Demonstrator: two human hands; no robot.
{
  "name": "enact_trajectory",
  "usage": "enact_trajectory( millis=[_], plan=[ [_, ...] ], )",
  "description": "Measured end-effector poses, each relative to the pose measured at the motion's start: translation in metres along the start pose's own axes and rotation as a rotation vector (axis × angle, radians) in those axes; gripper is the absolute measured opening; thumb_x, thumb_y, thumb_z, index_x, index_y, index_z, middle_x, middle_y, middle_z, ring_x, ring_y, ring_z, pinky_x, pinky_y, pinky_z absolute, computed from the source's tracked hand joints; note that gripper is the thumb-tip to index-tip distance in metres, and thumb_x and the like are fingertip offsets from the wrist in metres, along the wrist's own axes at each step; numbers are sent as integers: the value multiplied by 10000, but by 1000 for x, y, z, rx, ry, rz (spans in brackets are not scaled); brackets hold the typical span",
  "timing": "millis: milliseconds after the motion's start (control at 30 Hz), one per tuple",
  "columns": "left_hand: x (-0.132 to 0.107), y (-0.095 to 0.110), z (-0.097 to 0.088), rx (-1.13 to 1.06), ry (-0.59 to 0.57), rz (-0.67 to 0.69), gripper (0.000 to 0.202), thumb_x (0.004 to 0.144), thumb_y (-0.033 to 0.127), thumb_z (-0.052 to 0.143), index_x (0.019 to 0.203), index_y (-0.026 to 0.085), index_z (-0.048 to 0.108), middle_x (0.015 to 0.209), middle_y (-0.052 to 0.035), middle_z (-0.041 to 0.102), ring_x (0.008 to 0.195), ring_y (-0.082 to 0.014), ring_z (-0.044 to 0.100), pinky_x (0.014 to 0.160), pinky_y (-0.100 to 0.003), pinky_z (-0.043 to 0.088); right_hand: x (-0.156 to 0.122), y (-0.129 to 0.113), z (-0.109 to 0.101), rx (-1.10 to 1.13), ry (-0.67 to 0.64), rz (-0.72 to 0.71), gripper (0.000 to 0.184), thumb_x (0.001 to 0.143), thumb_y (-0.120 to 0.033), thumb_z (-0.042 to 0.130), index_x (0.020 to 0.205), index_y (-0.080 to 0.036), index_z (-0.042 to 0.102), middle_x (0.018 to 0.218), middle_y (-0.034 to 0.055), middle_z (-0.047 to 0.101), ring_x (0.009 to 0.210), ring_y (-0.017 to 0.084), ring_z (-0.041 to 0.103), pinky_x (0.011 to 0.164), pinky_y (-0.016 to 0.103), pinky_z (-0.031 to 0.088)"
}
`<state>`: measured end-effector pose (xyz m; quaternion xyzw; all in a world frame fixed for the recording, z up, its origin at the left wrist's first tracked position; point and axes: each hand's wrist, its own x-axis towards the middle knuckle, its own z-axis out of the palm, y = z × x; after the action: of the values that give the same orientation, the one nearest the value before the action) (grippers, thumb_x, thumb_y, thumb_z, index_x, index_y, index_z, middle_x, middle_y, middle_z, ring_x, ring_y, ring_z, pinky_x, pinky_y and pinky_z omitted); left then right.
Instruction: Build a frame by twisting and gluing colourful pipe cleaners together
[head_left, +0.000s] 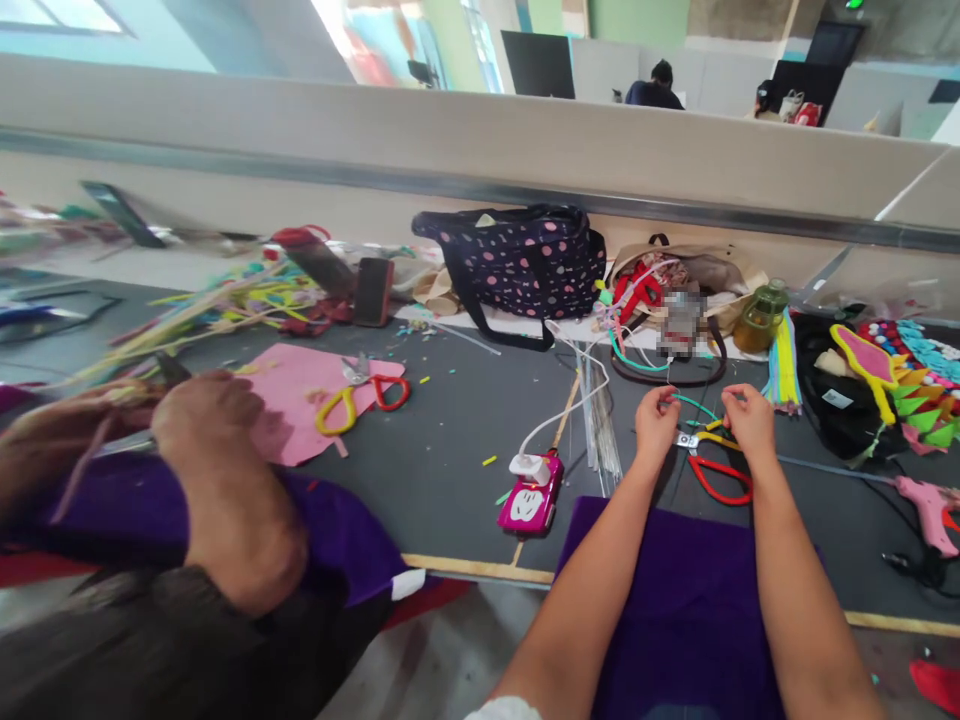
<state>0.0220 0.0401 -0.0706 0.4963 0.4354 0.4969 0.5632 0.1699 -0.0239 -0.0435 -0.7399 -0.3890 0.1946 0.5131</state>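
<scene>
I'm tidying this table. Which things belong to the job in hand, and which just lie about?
Likely in use:
teal strip, between left hand and right hand
scissors close by them

Apparently lying about:
spotted bag
phone left of it
green-tinted bottle

"How do the arms lie?"
"The long, bare left forearm [592, 590] slants up toward one o'clock, and the long, bare right forearm [799, 580] leans toward eleven, so the two converge."
"And the hands?"
"The bare, curled left hand [658, 418] has its thumb and fingertips drawn together in a pinch. At its three o'clock, well short of touching, the bare, bent-fingered right hand [750, 418] has its fingertips gathered near the thumb."
"Wrists?"
"Both close to straight, following the forearms."
</scene>
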Motion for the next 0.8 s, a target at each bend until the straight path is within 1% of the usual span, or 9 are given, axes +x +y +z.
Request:
enact_trajectory(
  millis=[133,200,267,400,500,633,667,733,800],
  plan=[
    [0,3,0,102,-19,114,155,718,180,626,850,174,707,706,-7,631,568,-95,484,571,-206,388,-2,-8,-19,-221,-32,-30,211,790,-401,583,718,-212,645,493,-13,588,488,152,529,528,247,366],
    [-2,4,0,115,-30,145,135,731,197,622,835,173,705,710,-9,636,579,-102,487,579,-214,385,-7,-9,-33,-420,-37,-30,204,806,-360,573,679,-216,642,558,9,628,547,159,560,547,249,347],
    [-3,4,0,99,-38,164,131,738,217,624,832,172,704,722,-13,647,590,-108,499,591,-220,390,-17,-6,-49,-592,14,-8,197,819,-339,567,693,-216,656,650,34,665,623,173,589,563,256,328],
    [-4,3,1,51,-49,197,133,743,252,631,822,170,700,716,-13,643,618,-116,521,615,-226,402,-51,12,-84,-724,158,85,192,850,-336,536,801,-212,674,745,60,682,704,200,604,582,274,327],
    [-4,2,1,29,-54,187,134,740,257,631,818,169,695,713,-11,641,624,-116,525,614,-224,402,-79,32,-117,-822,341,164,233,874,-337,490,903,-199,675,827,85,684,758,224,612,614,295,356],
    [-6,4,2,23,-56,185,130,733,258,629,804,170,693,711,-10,646,625,-118,533,615,-225,406,-100,56,-170,-1115,560,196,325,883,-348,475,1074,-149,647,1093,202,616,1049,347,560,733,371,420],
    [-6,5,2,21,-54,192,132,733,260,628,804,170,693,714,-11,647,628,-119,536,619,-227,409,-102,62,-183,-1172,568,255,379,881,-386,478,1112,-129,631,1136,235,587,1069,380,546,738,402,429],
    [-6,7,3,17,-45,205,134,733,265,628,803,170,691,721,-14,650,638,-122,545,630,-229,415,-102,72,-205,-1218,476,379,525,872,-471,474,1229,-95,560,1133,264,570,1067,419,545,748,461,444],
    [-6,8,2,14,-31,211,135,736,268,625,803,169,689,727,-18,652,649,-123,552,639,-229,420,-99,81,-220,-1175,383,456,626,861,-515,476,1319,-89,473,1152,267,553,1028,399,581,741,465,461]
  ],
)
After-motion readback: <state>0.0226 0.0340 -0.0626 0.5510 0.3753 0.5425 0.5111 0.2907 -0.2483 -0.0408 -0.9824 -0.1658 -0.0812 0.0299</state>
